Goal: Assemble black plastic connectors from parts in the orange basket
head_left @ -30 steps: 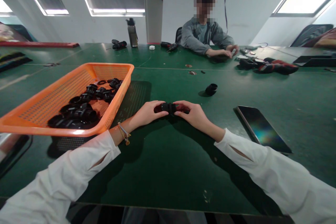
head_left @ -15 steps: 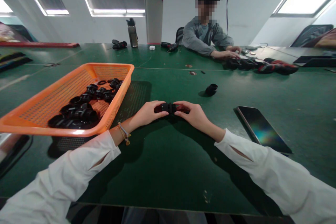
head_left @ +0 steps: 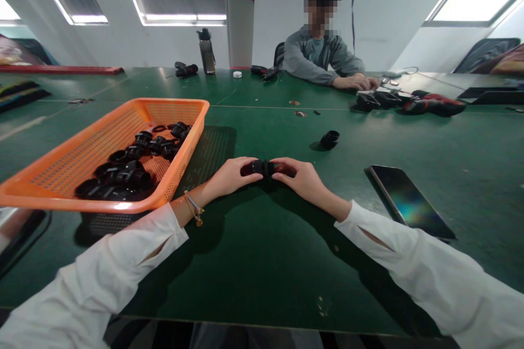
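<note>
A black plastic pipe fitting (head_left: 263,168) lies between my two hands, low over the green table (head_left: 262,262). My left hand (head_left: 233,175) is closed round its left end, thumb in front. On the other end, the fingers and thumb of my right hand (head_left: 301,179) are closed too. Part of the fitting is hidden by the fingers. Beyond my right hand another black fitting (head_left: 329,140) rests alone on the table. Left of my left hand stands an orange basket (head_left: 192,136) with several black fittings (head_left: 126,174) in it.
A phone (head_left: 411,202) lies to the right of my right hand. Across the table sits a person (head_left: 323,54), hands on black and red tools (head_left: 434,103). Farther back are a bottle (head_left: 207,53), a small white cap (head_left: 237,74) and dark power tools (head_left: 186,70).
My hands and the fitting between them have hardly moved. Across the table, the other person's hands have shifted and come closer together.
</note>
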Motion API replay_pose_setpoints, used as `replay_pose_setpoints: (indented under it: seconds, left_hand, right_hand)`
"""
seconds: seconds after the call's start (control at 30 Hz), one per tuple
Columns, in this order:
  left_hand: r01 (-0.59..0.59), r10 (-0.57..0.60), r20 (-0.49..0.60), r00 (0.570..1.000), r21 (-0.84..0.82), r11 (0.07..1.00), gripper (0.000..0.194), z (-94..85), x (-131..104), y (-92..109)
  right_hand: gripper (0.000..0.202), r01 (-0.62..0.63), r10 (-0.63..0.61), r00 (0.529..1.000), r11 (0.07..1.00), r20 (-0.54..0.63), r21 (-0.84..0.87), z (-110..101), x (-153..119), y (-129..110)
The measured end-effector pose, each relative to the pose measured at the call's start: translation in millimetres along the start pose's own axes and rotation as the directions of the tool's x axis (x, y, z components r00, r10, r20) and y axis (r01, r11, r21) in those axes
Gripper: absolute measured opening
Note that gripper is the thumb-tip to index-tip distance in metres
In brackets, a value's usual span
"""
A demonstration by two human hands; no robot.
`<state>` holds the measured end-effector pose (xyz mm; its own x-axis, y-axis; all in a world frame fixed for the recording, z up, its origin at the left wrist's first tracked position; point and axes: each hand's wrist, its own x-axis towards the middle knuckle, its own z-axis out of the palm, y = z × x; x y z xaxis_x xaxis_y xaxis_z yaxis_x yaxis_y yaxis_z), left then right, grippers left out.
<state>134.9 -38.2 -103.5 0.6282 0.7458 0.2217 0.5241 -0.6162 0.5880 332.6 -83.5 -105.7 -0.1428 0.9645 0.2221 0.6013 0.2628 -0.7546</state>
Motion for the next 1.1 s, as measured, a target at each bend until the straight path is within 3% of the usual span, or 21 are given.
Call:
replay_pose_setpoints:
  seconds: [1.1]
  left_hand:
    - [0.002,-0.002,-0.004,1.000,-0.006,1.000,0.031,0.6,0.4,-0.2]
  right_hand:
    - [0.026,0.028,-0.027,1.000,0.999,0.005,-0.040,0.4,1.6,2.9]
